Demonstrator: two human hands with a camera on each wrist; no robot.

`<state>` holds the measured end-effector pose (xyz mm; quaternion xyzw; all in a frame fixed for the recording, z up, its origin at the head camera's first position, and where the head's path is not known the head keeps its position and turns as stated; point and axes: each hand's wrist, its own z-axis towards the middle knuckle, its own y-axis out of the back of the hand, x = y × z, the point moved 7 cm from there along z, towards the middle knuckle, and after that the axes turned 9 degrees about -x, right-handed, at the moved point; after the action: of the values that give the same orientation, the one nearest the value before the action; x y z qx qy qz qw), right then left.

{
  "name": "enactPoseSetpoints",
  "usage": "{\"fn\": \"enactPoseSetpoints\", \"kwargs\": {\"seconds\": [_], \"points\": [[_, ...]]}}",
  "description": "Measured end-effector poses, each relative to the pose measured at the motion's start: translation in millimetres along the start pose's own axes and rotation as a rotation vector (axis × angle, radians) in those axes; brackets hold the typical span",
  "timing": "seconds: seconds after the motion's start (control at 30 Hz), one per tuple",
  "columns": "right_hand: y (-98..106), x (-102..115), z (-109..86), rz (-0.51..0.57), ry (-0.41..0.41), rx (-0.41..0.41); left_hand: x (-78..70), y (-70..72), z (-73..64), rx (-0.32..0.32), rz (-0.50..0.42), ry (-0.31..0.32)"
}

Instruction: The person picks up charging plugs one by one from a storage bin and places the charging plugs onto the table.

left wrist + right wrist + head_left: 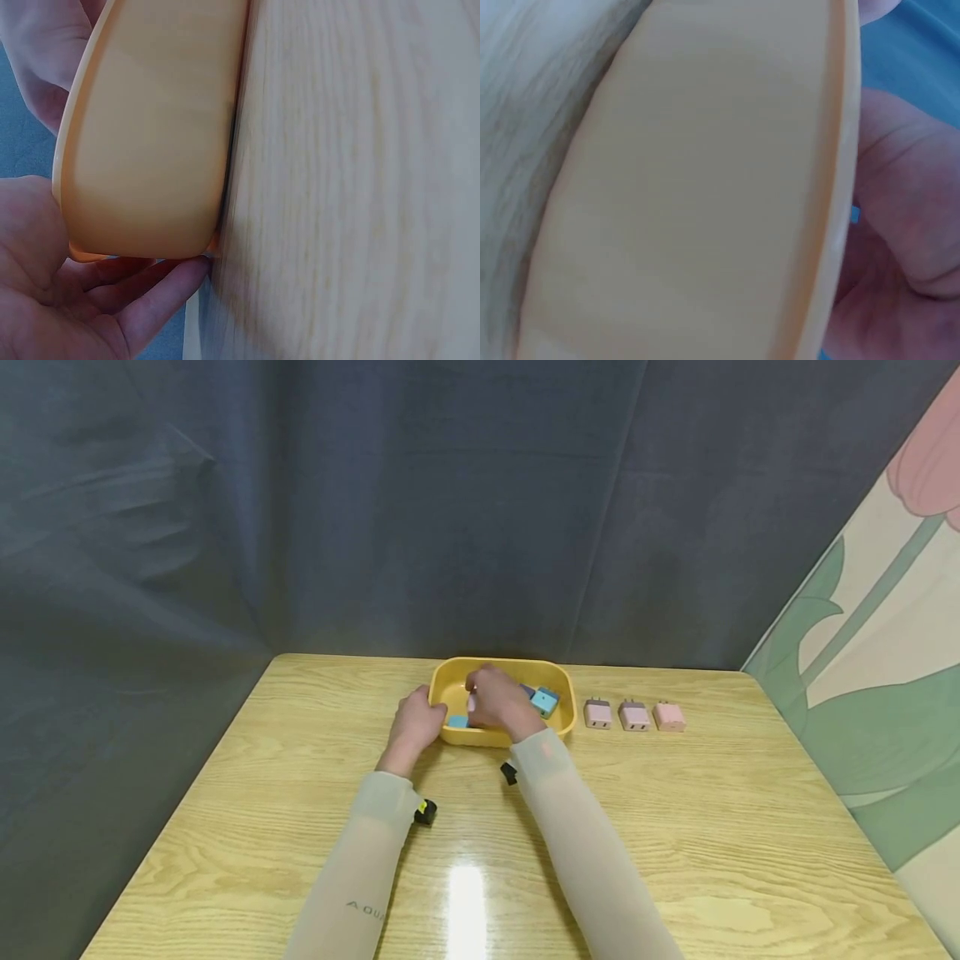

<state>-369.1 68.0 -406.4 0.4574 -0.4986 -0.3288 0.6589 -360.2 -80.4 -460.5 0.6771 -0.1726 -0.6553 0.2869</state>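
Observation:
A yellow plastic bin (498, 738) stands near the far edge of the table. My left hand (417, 720) grips its left end, with the thumb by the rim and the fingers against the outer wall in the left wrist view. My right hand (498, 700) reaches down into the bin, fingers curled at a pale pink charger plug (471, 703) that is mostly hidden. A light blue charger plug (544, 702) lies in the bin's right part, and a flat blue piece (457, 722) shows at the front left. In the right wrist view the bin wall (690, 180) covers the fingertips.
Right of the bin, three charger plugs stand in a row: two pink ones with grey tops (597, 713) (634, 717) and an all-pink one (670, 717). A dark curtain (450, 510) hangs behind the wooden table (720, 827).

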Motion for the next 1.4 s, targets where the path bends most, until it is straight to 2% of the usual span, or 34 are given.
{"fn": "enactPoseSetpoints", "kwargs": {"seconds": [0.23, 0.37, 0.47, 0.57, 0.7, 0.8, 1.17, 1.4], "points": [[5, -2, -4.4, -0.026, 0.054, -0.034, -1.1, 0.9, 0.6, -0.006, 0.000, -0.017], [4, -9, -5.0, -0.023, 0.048, -0.045, -0.5, 0.9, 0.7, -0.010, 0.003, -0.021], [2, -19, -0.7, -0.015, 0.040, -0.056, -0.5, 0.9, 0.6, -0.012, 0.005, -0.027], [-16, -47, 17.0, -0.006, 0.046, -0.091, -1.1, 1.4, 0.2, -0.013, 0.006, -0.034], [-8, -53, 11.3, 0.012, -0.004, -0.096, -1.7, 1.6, -0.7, -0.007, 0.000, -0.030], [14, -37, -8.9, 0.012, -0.058, -0.065, -1.7, 1.4, -1.1, -0.005, -0.001, -0.024], [14, -42, -10.3, 0.018, -0.080, -0.044, -0.3, 1.0, -1.2, -0.005, 0.009, -0.030], [16, -43, -10.4, 0.031, -0.081, -0.075, -0.8, 0.9, -1.4, -0.003, 0.006, -0.027]]}}
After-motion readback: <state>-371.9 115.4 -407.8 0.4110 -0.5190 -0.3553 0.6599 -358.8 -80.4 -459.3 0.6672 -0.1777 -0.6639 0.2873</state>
